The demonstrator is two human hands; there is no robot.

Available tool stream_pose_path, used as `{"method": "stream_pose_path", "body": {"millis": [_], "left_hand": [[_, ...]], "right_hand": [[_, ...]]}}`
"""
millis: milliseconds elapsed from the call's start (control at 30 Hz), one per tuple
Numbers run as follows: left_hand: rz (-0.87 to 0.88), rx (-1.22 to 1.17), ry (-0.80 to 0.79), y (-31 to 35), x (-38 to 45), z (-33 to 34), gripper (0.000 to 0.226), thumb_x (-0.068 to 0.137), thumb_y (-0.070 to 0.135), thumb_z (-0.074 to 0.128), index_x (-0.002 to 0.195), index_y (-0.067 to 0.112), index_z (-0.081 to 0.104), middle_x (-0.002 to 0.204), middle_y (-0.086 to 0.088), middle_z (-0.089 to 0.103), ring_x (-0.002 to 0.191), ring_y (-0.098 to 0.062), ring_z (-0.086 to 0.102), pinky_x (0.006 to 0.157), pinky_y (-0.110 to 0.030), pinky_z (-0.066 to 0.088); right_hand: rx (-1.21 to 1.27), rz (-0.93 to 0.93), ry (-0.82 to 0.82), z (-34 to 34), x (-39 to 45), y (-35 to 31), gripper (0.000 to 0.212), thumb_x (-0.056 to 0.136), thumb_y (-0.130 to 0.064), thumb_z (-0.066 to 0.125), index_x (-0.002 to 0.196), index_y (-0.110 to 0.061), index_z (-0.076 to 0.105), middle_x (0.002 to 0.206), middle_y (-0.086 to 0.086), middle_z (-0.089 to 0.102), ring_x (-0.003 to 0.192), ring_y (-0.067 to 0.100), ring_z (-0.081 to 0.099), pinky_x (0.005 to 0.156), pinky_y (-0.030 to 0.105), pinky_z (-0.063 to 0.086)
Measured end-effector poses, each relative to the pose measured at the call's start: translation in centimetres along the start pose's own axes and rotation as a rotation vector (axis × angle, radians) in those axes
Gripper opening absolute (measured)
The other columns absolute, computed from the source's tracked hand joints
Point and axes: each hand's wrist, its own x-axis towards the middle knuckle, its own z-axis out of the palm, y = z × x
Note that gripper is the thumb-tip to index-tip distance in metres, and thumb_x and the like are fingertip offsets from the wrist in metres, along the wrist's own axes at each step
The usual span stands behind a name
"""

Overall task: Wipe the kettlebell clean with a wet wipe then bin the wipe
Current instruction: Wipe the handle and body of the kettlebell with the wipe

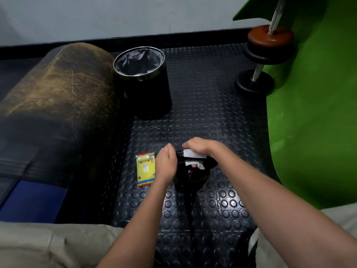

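A black kettlebell stands on the studded rubber floor in front of me. My right hand is curled over its handle with a white wet wipe wrapped round the handle under the fingers. My left hand rests against the left end of the handle, fingers fairly straight; whether it grips is hard to tell. A yellow wet-wipe packet lies flat just left of the kettlebell. A black bin with a chrome rim and a grey liner stands further back, its mouth uncovered.
A worn brown and black padded roll lies along the left. Dumbbells lean at the back right against a green wall. My knees in beige trousers are at the bottom edge.
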Motion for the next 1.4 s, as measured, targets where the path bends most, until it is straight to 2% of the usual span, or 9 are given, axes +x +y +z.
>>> {"method": "stream_pose_path", "body": {"millis": [133,167,233,600,767,1000,1167,1300,1400], "left_hand": [[0.010,0.006,-0.019,0.2,-0.1,-0.1,0.042,0.107,0.029,0.027,0.067,0.017,0.033,0.065,0.004,0.042,0.067,-0.019,0.041,0.063,-0.036,0.031],[0.006,-0.004,-0.020,0.3,-0.1,-0.1,0.043,0.107,0.029,0.027,0.067,0.017,0.033,0.065,0.004,0.042,0.066,-0.018,0.040,0.063,-0.036,0.032],[-0.008,-0.016,-0.021,0.4,-0.1,-0.1,0.043,0.108,0.030,0.026,0.068,0.016,0.034,0.066,0.003,0.041,0.065,-0.016,0.040,0.061,-0.035,0.033],[-0.006,0.007,-0.004,0.3,-0.1,-0.3,0.042,0.107,0.028,0.025,0.068,0.017,0.031,0.066,0.002,0.039,0.065,-0.016,0.037,0.060,-0.036,0.029],[-0.024,-0.004,-0.006,0.2,0.0,-0.1,0.039,0.106,0.027,0.026,0.070,0.015,0.033,0.067,0.001,0.041,0.068,-0.018,0.038,0.060,-0.036,0.031],[-0.025,-0.041,-0.001,0.1,-0.2,-0.3,0.042,0.107,0.032,0.026,0.070,0.016,0.034,0.068,0.002,0.042,0.067,-0.016,0.039,0.061,-0.033,0.034],[-0.022,-0.018,-0.005,0.1,-0.2,-0.4,0.043,0.107,0.032,0.025,0.068,0.016,0.032,0.066,0.002,0.040,0.065,-0.017,0.038,0.060,-0.035,0.033],[-0.010,0.007,0.007,0.2,-0.1,-0.2,0.043,0.108,0.030,0.025,0.068,0.016,0.033,0.066,0.002,0.042,0.066,-0.018,0.040,0.061,-0.036,0.032],[-0.017,0.006,0.010,0.1,-0.1,-0.1,0.043,0.108,0.030,0.025,0.067,0.016,0.033,0.066,0.002,0.042,0.066,-0.018,0.040,0.061,-0.035,0.029]], "right_hand": [[0.033,0.053,-0.046,-1.2,-0.1,1.8,0.035,0.105,-0.049,0.037,0.121,-0.025,0.057,0.105,-0.002,0.056,0.063,-0.003,0.061,0.073,0.028,0.040],[0.028,0.068,-0.050,-1.7,-0.4,2.3,0.047,0.105,-0.049,0.035,0.140,-0.022,0.051,0.134,0.006,0.055,0.093,0.003,0.067,0.088,0.033,0.044],[0.013,0.075,-0.035,-2.5,-1.0,3.1,0.057,0.108,-0.045,0.032,0.156,-0.015,0.034,0.165,0.007,0.027,0.145,0.023,0.037,0.116,0.042,0.028],[-0.028,0.012,0.122,-0.5,-1.1,-0.4,0.061,0.108,-0.043,0.019,0.158,-0.010,0.029,0.166,0.012,0.023,0.152,0.029,0.024,0.119,0.043,0.021],[-0.044,0.005,0.168,1.0,-0.7,-1.6,0.060,0.102,-0.052,0.022,0.134,-0.015,0.057,0.156,0.013,0.043,0.138,0.030,0.043,0.109,0.044,0.034],[-0.022,0.059,0.131,-1.1,-1.0,2.2,0.062,0.103,-0.053,0.031,0.152,-0.016,0.043,0.162,0.008,0.035,0.143,0.027,0.038,0.114,0.042,0.029],[0.124,0.092,0.102,-2.2,-0.9,4.3,0.050,0.106,-0.051,0.029,0.115,-0.012,0.059,0.138,0.011,0.056,0.119,0.024,0.053,0.099,0.039,0.035],[0.094,0.105,0.165,-0.8,-1.0,1.8,0.072,0.100,-0.063,0.022,0.154,-0.018,0.040,0.164,0.009,0.030,0.150,0.030,0.029,0.120,0.049,0.024],[-0.024,0.027,0.202,0.3,-1.5,-0.1,0.068,0.104,-0.057,0.017,0.157,-0.018,0.034,0.165,0.011,0.026,0.151,0.031,0.026,0.119,0.044,0.023]]}}
